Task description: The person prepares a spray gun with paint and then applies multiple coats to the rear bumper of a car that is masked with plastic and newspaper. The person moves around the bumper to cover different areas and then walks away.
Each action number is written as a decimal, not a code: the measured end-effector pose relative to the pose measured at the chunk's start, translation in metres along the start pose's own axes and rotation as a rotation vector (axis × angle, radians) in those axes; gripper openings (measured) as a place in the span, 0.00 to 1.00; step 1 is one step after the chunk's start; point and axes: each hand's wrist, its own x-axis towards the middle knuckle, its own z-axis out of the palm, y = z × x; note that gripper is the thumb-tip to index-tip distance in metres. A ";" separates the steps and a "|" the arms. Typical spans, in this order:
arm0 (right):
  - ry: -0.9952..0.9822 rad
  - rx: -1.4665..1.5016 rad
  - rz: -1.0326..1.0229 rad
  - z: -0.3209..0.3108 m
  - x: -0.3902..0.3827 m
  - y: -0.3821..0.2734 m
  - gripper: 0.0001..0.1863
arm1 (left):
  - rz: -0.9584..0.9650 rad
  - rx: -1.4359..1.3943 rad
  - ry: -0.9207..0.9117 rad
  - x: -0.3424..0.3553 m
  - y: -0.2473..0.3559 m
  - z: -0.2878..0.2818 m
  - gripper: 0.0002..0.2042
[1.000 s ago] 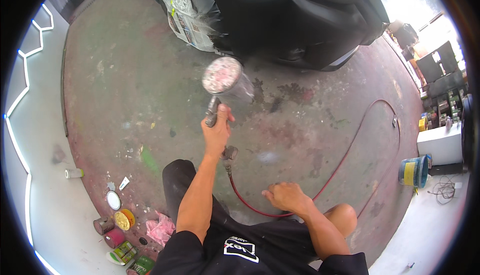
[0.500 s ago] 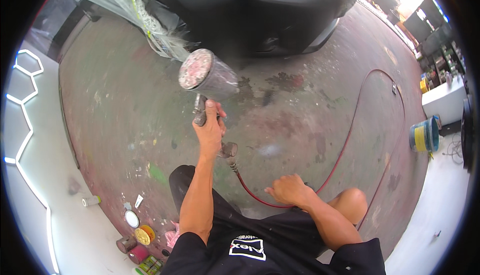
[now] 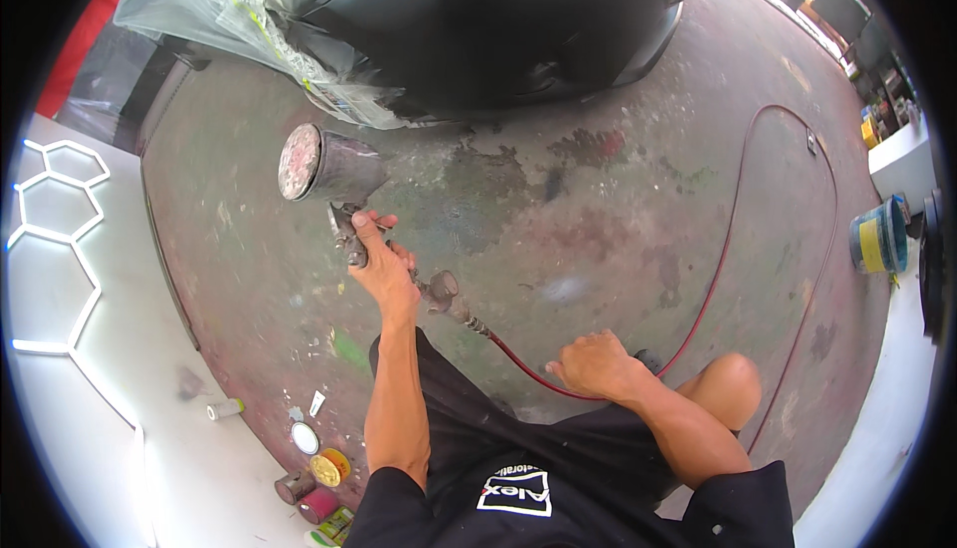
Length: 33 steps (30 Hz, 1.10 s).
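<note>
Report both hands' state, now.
Left hand: closed, holding the spray gun.
Right hand: loosely closed; whether it holds anything cannot be told.

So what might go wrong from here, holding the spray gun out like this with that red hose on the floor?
The left grip holds the spray gun with its cup apparently tilted, so any liquid inside might seep past the lid.

The red hose loops across the floor near the bent knee; it could snag or get stepped on.

The wrinkled plastic sheeting might shift against the dark panel.
</note>
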 end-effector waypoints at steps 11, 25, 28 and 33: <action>-0.089 0.001 0.041 -0.003 0.002 0.001 0.27 | -0.119 0.015 -0.622 -0.035 0.006 0.071 0.23; -0.029 0.008 -0.011 -0.005 0.003 -0.002 0.31 | -0.013 0.016 -0.153 0.049 0.016 -0.012 0.22; -0.025 -0.016 -0.019 0.000 0.004 0.001 0.30 | 0.007 0.028 -0.052 0.045 0.018 -0.016 0.22; -0.048 -0.041 0.019 -0.001 0.010 -0.004 0.27 | -0.093 0.040 -0.267 0.037 0.009 -0.023 0.24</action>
